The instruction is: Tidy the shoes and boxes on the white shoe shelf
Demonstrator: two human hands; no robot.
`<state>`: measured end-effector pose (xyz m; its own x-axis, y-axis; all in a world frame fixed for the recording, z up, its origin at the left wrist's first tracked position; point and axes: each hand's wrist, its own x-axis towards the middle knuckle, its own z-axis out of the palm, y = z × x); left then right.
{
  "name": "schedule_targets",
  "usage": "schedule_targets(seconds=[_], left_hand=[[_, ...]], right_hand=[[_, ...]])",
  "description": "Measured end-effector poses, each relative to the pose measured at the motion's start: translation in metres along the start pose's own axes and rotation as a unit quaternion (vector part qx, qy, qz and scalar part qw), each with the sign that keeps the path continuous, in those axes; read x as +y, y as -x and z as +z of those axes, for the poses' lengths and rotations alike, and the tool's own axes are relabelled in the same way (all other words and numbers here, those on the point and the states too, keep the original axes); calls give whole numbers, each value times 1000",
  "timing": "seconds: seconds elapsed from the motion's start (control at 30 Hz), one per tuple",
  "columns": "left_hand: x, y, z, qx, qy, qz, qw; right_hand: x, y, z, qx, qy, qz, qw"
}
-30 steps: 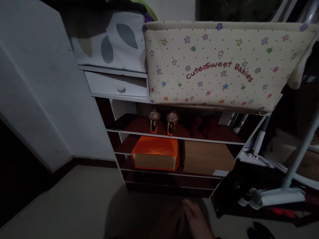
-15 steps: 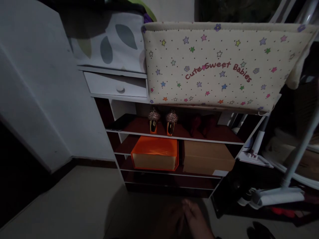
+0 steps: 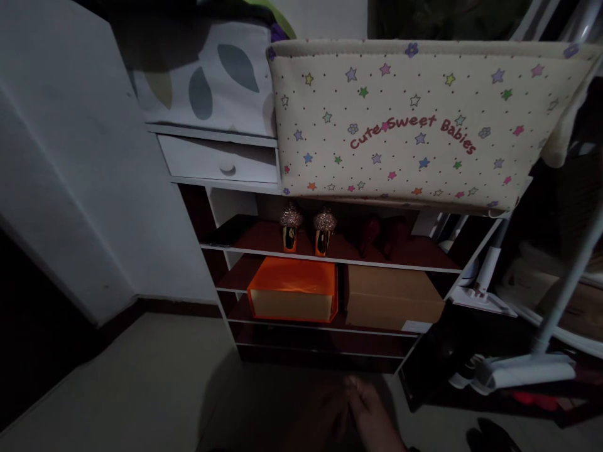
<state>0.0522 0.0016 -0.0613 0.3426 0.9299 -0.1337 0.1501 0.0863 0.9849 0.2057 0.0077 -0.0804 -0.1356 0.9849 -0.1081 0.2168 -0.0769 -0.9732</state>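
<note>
Standing before the shoe shelf (image 3: 330,260), the person joins both hands (image 3: 351,417) low, holding nothing I can see, well apart from the orange box (image 3: 293,290).

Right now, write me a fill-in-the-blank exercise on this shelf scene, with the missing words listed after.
1. The glossy orange box sits on the shelf directly below the two gold glitter-topped ____.
2. To the right of the orange box lies a plain ____ cardboard box.
3. The cream star-patterned fabric basket bears the words "Cute ____ Babies".
4. The white drawer has one round ____.

Missing words: shoes; brown; Sweet; knob
</note>
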Motion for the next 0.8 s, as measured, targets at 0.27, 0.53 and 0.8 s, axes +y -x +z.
schedule_targets(seconds=[0.27,0.53,0.8], left_hand=[[9,3,0,14,-1,-19,1000],[-7,-4,8,27,42,-33,998],[16,7,-1,13,-26,-32,999]], right_hand=[[-9,3,-1,-12,-6,5,1000],[-14,3,0,-7,-10,-10,1000],[-15,5,-3,-12,6,-2,1000]])
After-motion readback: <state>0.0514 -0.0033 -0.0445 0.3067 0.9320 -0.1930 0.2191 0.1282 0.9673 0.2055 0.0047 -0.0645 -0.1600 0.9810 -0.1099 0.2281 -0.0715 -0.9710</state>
